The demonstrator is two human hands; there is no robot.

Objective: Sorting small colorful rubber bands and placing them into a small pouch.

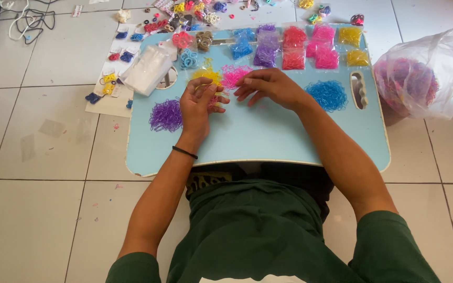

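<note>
Head view: left hand [199, 105] curled on a pinch of yellow and pink bands [221, 76] mid-tabletop [258, 141]; right hand [268, 86] flat, fingers spread, holding nothing; risk: a sweeping wrist could mix the adjacent purple pile [165, 115] into them.

On the light-blue lap table [258, 141] lie four loose heaps of small elastic bands: one purple heap [165, 115] at its left, one blue heap [329, 95] at its right, one yellow heap [206, 76] and one pink heap [234, 75] near its middle. Along the table's far edge sit about eight small filled bags: one blue, two purple, two red, two pink-magenta and two yellow. One large clear plastic bag [424, 73] of bands stands just right of the table. Two hands work over it, left hand [197, 105] and right hand [268, 86].
</note>
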